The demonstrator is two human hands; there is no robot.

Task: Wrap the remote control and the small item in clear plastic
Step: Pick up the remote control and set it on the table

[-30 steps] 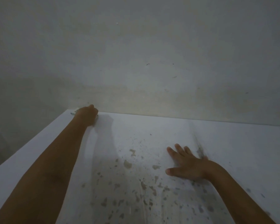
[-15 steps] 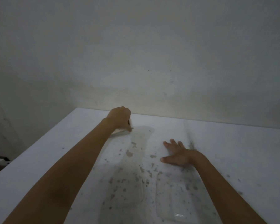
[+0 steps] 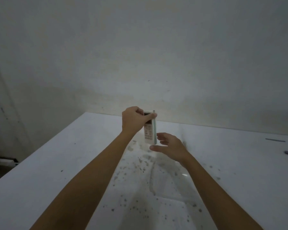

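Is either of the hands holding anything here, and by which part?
The left hand grips the remote by its top end, buttons facing the camera. The right hand is open beside its lower end, holding nothing.

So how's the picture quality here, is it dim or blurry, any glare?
Head view: dim, flat, greyish light with dark corners; the remote control in the left hand is soft, its buttons unreadable; a small glint shows on the clear plastic lying on the table; wide-angle lens bends the table's edges.

Head-worn view, forward and down across white table (image 3: 40,163), near wall
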